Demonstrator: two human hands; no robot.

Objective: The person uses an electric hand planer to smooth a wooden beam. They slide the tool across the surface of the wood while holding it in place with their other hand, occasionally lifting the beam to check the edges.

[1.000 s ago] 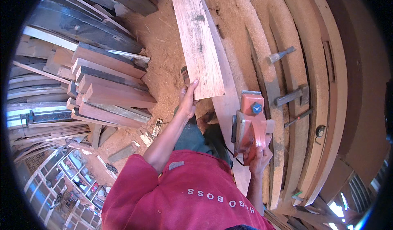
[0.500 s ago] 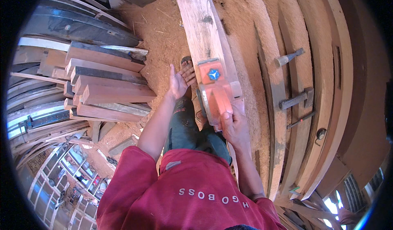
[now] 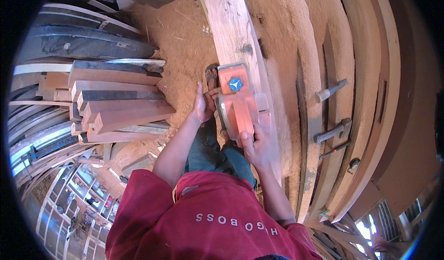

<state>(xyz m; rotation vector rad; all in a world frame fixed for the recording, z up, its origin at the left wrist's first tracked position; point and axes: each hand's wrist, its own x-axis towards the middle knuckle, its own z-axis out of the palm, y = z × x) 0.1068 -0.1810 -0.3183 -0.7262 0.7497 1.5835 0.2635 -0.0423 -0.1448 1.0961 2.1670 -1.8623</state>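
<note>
An orange electric hand planer [image 3: 241, 104] with a blue star-marked knob rests on top of a long pale wooden beam [image 3: 226, 22]. My right hand [image 3: 259, 145] is wrapped round the planer's rear handle. To the planer's left is my left hand [image 3: 201, 106], thumb raised and fingers stretched toward the tool's side. Its fingertips overlap the planer's edge in view; I cannot tell whether they touch it. A dark knot marks the beam just ahead of the planer's front.
Squared timbers [image 3: 132, 114] are stacked at left. Thick boards [image 3: 365, 38] run along the right, carrying a wooden-handled chisel [image 3: 330, 91], a hammer [image 3: 333, 131] and a thin rod [image 3: 334, 150]. Sawdust [image 3: 178, 38] covers the floor. A pale lattice frame [image 3: 60, 214] stands at lower left.
The planer has advanced along the beam, closer to the dark knot, with my right hand on it. My left hand has turned from palm-up to sideways, its fingers toward the planer. The view has shifted slightly.
</note>
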